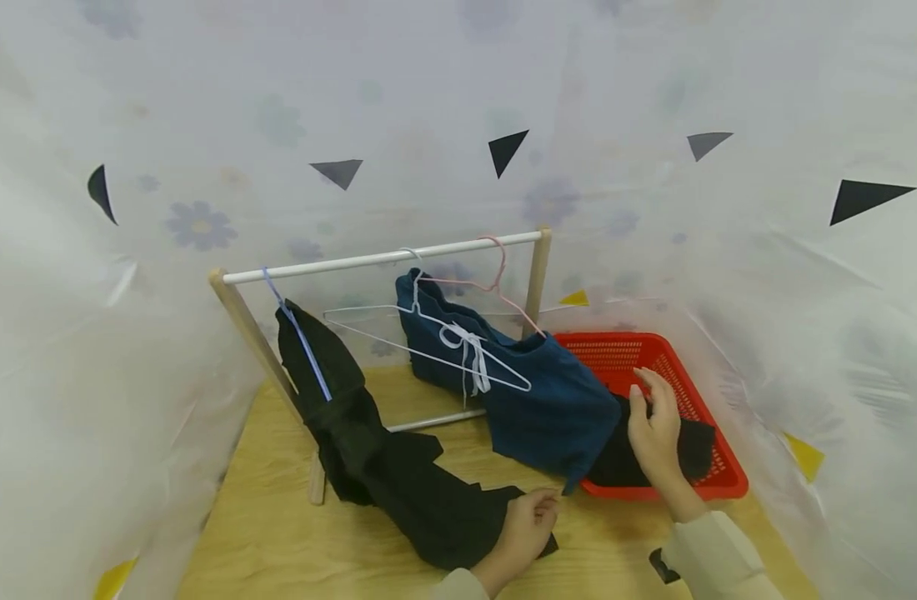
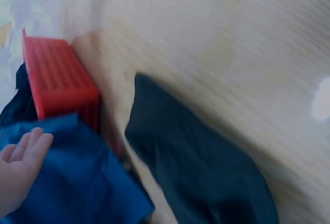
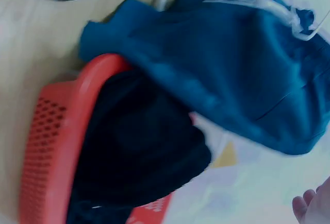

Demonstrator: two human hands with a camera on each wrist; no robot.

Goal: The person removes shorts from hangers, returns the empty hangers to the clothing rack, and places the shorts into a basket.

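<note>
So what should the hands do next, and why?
Maybe the right hand should pinch the black cloth in the red basket, because that hand looks empty and close by, and the white hanger seems bare.

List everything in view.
Table: 1, tan, beneath
Rack: 1, white and wood, on table
Hangers: 3, blue, white, pink, on rack
Dark garment: 1, black, on blue hanger
Drawstring garment: 1, blue, by pink hanger
Basket: 1, red, right
Cloth: count unclear, black, in basket
Scrap: 1, black, on table
Sheet: 1, pale floral, behind
Patches: 8, black, grey, yellow, on sheet
Sleeves: 2, beige, at wrists
Left hand: 1, by dark garment
Right hand: 1, by basket
</note>
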